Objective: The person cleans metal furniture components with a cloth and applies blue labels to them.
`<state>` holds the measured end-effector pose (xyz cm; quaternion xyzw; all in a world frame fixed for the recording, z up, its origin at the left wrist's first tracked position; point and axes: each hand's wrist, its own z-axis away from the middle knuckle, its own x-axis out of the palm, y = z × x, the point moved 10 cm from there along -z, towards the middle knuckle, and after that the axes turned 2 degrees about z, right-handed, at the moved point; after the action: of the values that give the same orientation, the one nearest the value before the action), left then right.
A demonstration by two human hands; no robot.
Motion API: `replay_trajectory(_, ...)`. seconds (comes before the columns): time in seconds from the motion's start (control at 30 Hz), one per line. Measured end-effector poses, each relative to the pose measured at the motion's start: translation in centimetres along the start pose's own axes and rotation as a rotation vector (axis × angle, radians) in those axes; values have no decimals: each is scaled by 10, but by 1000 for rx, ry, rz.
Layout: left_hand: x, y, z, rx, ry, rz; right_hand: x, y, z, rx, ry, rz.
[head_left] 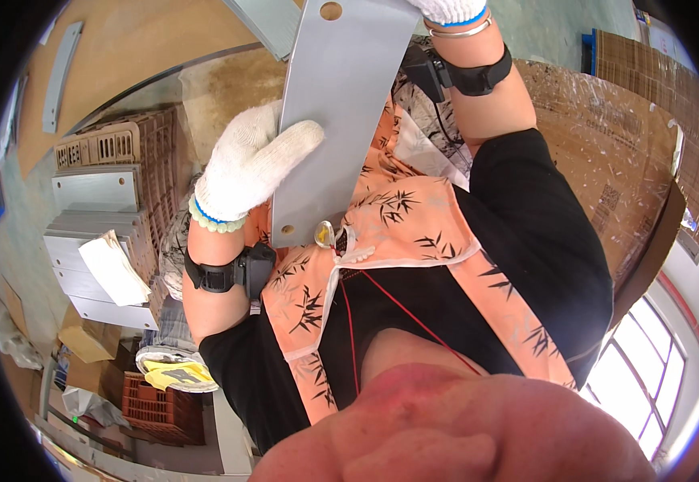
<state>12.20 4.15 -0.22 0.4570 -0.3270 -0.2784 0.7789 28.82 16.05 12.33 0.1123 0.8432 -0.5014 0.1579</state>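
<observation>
Against the chest, gloved left hand (247, 165) grips metal plate (341, 112).

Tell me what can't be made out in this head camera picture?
- Right hand: cut off by the top edge; its grip is unseen.
- Grey metal plate: upper end runs past the top edge.
- Left hand: fingers hidden behind the plate.
- Stacked grey plates: partly covered by paper.

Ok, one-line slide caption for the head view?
Two white-gloved hands, left hand and right hand, hold a grey metal plate against an orange apron.
</observation>
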Motion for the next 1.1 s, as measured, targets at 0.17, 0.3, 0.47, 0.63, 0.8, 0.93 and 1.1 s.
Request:
replay_trajectory(0.17, 3, 3, 2, 32, 10, 86, -2, 2, 0, -8, 58, 7)
replay_trajectory(0.3, 2, 11, 2, 48, 14, 35, -14, -15, 1, -146, 134, 205)
replay_trajectory(0.47, -4, 9, 12, 43, 58, 72, -1, -23, 2, -317, 120, -41)
replay_trajectory(0.63, -1, 16, 9, 25, 10, -114, -1, -6, 2, -131, 107, -133)
replay_trajectory(0.8, -6, 12, 16, 78, 84, -48, 11, 5, 0, -97, 130, -211)
replay_trajectory(0.93, -12, 13, 12, 66, 90, -56, -5, 15, 0, 36, 271, -80)
replay_trajectory(1.1, -9, 2, 22, 104, 22, 51, 6, 28, -4, 149, 276, -145)
